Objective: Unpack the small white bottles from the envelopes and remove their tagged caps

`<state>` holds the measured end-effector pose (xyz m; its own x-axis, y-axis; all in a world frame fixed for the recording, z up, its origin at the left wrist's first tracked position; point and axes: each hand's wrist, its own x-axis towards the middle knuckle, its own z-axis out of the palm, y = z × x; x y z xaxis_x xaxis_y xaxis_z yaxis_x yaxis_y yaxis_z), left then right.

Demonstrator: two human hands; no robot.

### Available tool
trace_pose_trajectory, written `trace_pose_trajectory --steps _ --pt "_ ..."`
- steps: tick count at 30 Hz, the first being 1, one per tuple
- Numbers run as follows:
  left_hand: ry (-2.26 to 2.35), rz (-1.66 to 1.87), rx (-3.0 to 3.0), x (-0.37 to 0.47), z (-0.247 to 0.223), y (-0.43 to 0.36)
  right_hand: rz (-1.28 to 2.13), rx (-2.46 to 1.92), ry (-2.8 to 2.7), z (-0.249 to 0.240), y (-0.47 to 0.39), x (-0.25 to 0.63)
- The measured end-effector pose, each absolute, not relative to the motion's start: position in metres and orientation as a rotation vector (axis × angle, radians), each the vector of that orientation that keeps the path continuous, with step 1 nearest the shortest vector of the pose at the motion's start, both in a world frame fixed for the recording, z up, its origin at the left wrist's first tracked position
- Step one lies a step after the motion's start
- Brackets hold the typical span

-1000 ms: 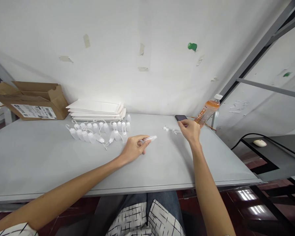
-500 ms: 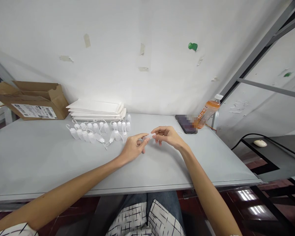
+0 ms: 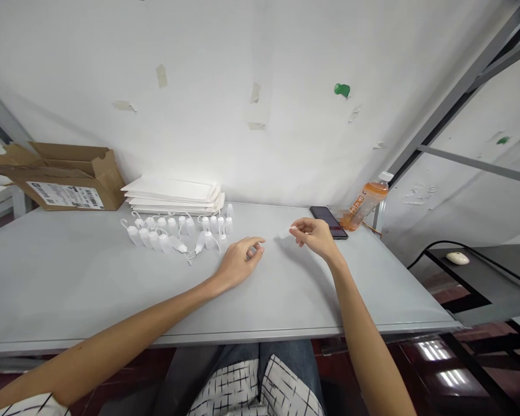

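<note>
A broad white wall (image 3: 199, 69) rises behind a pale grey, smooth-topped bench (image 3: 86, 277). At the bench's far left corner sits an open brown cardboard box (image 3: 108, 185) with a white printed label facing forward. Just beside it, against the wall, lies a stack of flat white sheets (image 3: 169, 190), its edges uneven.

The left hand (image 3: 238, 260) is held over the middle of the bench, its fingers loosely curled, thumb and index tips apart. The right hand (image 3: 316, 237) is held to its right, near the phone, with its fingers pinched together on something small.

Toward the far right, a clear plastic bottle of orange drink (image 3: 368, 202) with a white cap stands near the wall; a flat black phone (image 3: 327, 219) lies beside it. In front of the stack, left of the left hand, cluster small translucent white plastic bottles (image 3: 153, 240) with thin white straps, some upright, others tilted. Smallest is the tiny white piece (image 3: 293, 228) at the right fingertips, mostly hidden, its exact shape unclear.
</note>
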<state>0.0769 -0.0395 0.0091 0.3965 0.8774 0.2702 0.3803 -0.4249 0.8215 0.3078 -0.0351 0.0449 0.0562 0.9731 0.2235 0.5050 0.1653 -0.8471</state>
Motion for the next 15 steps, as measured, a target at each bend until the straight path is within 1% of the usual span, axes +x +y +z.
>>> trace_pose_trajectory --steps 3,7,15 --pt "1.077 0.915 1.998 0.076 0.008 -0.040 0.472 -1.619 -1.723 0.038 -0.032 0.307" --pt "1.067 0.901 2.010 0.076 0.007 -0.040 0.266 -1.724 -1.879 0.033 -0.030 0.298" --pt "1.067 0.885 2.021 0.076 0.008 -0.040 0.137 -1.865 -1.897 0.021 -0.026 0.292"
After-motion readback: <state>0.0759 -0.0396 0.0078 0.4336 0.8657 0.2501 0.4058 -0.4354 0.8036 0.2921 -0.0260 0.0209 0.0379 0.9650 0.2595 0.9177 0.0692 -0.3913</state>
